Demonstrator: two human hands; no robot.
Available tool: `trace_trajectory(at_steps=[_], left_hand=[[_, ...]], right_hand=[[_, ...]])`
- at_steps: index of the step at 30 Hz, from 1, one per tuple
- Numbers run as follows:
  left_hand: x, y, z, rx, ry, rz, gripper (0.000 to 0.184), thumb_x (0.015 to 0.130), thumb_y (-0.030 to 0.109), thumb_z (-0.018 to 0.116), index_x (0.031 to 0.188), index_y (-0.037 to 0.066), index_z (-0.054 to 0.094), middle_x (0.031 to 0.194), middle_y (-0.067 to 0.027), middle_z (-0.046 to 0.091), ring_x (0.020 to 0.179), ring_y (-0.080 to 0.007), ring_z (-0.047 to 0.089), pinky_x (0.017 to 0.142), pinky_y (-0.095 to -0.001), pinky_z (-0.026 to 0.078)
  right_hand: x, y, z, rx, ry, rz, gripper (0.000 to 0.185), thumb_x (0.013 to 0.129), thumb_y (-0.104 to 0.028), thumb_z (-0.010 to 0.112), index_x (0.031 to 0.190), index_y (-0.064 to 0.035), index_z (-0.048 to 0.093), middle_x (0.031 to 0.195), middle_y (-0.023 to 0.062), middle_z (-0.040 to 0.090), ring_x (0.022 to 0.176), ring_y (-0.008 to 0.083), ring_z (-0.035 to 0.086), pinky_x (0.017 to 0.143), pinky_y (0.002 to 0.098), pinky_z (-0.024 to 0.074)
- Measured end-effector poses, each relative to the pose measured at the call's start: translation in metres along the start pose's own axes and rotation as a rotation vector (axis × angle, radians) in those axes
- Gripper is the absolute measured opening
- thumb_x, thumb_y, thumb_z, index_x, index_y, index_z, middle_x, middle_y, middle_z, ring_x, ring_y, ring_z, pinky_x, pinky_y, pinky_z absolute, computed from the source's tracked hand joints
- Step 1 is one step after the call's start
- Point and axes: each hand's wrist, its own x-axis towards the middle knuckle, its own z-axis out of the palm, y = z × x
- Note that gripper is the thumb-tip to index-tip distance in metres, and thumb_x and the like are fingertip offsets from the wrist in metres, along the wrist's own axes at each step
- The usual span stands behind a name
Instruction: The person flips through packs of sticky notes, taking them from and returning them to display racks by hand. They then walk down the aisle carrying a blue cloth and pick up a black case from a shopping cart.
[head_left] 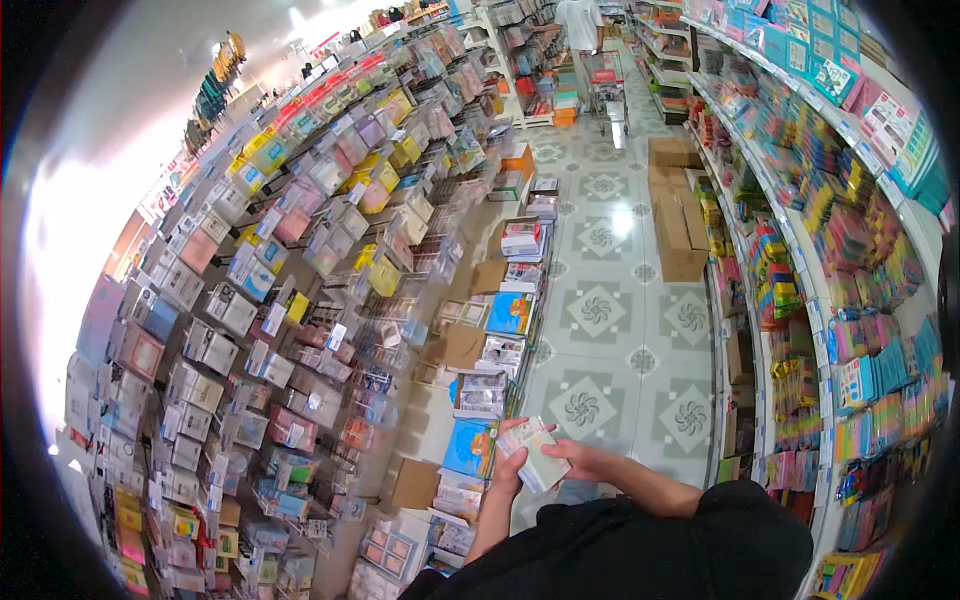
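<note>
Between my two hands is a small stack of thin flat packs, pale green and white with a pinkish printed part at the top left. My left hand grips the left side, its thumb lying on the front. From the right, my right hand closes on the pale green edge with its thumb on top. The fingers behind the packs are hidden, and the print is too small to read. Just left of my left hand lies a blue picture book in the low row of stock along the floor.
A tall rack with hanging packs lines the left side. Shelves of colourful packaged goods run along the right. Brown cardboard boxes stand on the tiled floor. Farther up the aisle, a person stands beside a shopping cart.
</note>
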Motion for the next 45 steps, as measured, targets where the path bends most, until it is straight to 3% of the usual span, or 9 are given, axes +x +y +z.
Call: trace_trajectory(at_steps=[15, 24, 28, 31, 34, 36, 37, 40, 45], left_hand=[[0.112, 0.035, -0.051, 0.002, -0.129, 0.072, 0.073, 0.074, 0.036, 0.073, 0.131, 0.006, 0.036, 0.125, -0.0267, 0.056, 0.116, -0.0338, 0.056, 0.102, -0.0426, 0.042], [0.118, 0.039, -0.081, 0.025, 0.151, 0.114, 0.073, 0.079, 0.039, 0.068, 0.135, 0.004, 0.035, 0.13, -0.0224, 0.053, 0.122, -0.0335, 0.051, 0.106, -0.0432, 0.038], [0.139, 0.058, -0.068, 0.245, 0.424, 0.404, 0.06, 0.082, 0.027, 0.065, 0.131, 0.003, 0.041, 0.135, -0.0165, 0.05, 0.13, -0.0295, 0.042, 0.108, -0.0425, 0.034], [0.159, 0.075, -0.039, 1.006, 0.6, 0.637, 0.038, 0.073, 0.005, 0.065, 0.109, 0.002, 0.058, 0.12, -0.016, 0.057, 0.116, -0.0334, 0.051, 0.102, -0.0424, 0.039], [0.19, 0.067, -0.007, 1.164, 0.275, 0.514, 0.036, 0.076, 0.012, 0.071, 0.108, 0.004, 0.06, 0.119, -0.0165, 0.057, 0.113, -0.0321, 0.053, 0.098, -0.0426, 0.041], [0.209, 0.057, 0.027, 1.183, 0.173, 0.285, 0.038, 0.077, 0.016, 0.072, 0.111, 0.005, 0.061, 0.119, -0.015, 0.059, 0.112, -0.0333, 0.054, 0.096, -0.0431, 0.042], [0.218, 0.048, 0.037, 1.19, 0.213, 0.281, 0.038, 0.077, 0.016, 0.072, 0.111, 0.005, 0.061, 0.119, -0.015, 0.059, 0.112, -0.0333, 0.054, 0.096, -0.0431, 0.042], [0.24, 0.023, 0.057, 1.344, 0.042, 0.405, 0.038, 0.081, 0.018, 0.07, 0.115, 0.006, 0.061, 0.119, -0.0142, 0.059, 0.111, -0.0338, 0.054, 0.096, -0.0437, 0.042], [0.26, 0.01, 0.075, 1.163, 0.003, 0.282, 0.036, 0.083, 0.021, 0.07, 0.114, 0.005, 0.061, 0.119, -0.0136, 0.058, 0.11, -0.0329, 0.055, 0.098, -0.0423, 0.041]], right_hand=[[0.08, -0.111, -0.01, -0.115, 0.072, 0.029, 0.075, 0.086, -0.034, 0.07, 0.144, -0.013, 0.027, 0.131, 0.0075, 0.05, 0.119, 0.0216, 0.052, 0.097, 0.0399, 0.0454], [0.14, -0.128, -0.02, -0.213, 0.016, 0.153, 0.064, 0.085, -0.042, 0.071, 0.133, -0.0088, 0.045, 0.115, 0.0034, 0.06, 0.099, 0.0137, 0.06, 0.08, 0.0304, 0.0514], [0.152, -0.151, -0.031, -0.409, -0.04, 0.105, 0.057, 0.085, -0.044, 0.07, 0.127, -0.0091, 0.053, 0.109, 0.0014, 0.062, 0.094, 0.0119, 0.061, 0.076, 0.0295, 0.0515], [0.163, -0.162, -0.064, -0.713, 0.066, 0.122, 0.059, 0.082, -0.045, 0.071, 0.123, -0.0064, 0.056, 0.114, 0.0068, 0.063, 0.096, 0.0158, 0.062, 0.078, 0.0302, 0.0512], [0.193, -0.148, -0.139, -1.231, 0.127, -0.097, 0.049, 0.082, -0.04, 0.072, 0.118, -0.0094, 0.062, 0.103, 0.0072, 0.067, 0.093, 0.021, 0.064, 0.079, 0.0361, 0.0505], [0.223, -0.128, -0.202, -1.674, -0.27, -0.953, 0.064, 0.076, -0.049, 0.073, 0.12, -0.0048, 0.058, 0.108, 0.0183, 0.066, 0.099, 0.0354, 0.064, 0.088, 0.0429, 0.0492], [0.23, -0.126, -0.212, -1.663, -0.314, -0.953, 0.064, 0.076, -0.049, 0.073, 0.12, -0.0048, 0.058, 0.108, 0.0183, 0.066, 0.099, 0.0354, 0.064, 0.088, 0.0429, 0.0492], [0.197, -0.184, -0.145, -1.556, 0.395, -0.107, 0.065, 0.074, -0.053, 0.072, 0.118, -0.007, 0.06, 0.107, 0.0176, 0.067, 0.102, 0.0387, 0.062, 0.091, 0.0453, 0.0473], [0.185, -0.221, -0.149, -1.28, 0.355, -0.142, 0.065, 0.066, -0.057, 0.077, 0.101, -0.0031, 0.065, 0.094, 0.0209, 0.068, 0.092, 0.0386, 0.065, 0.081, 0.0428, 0.0506]])
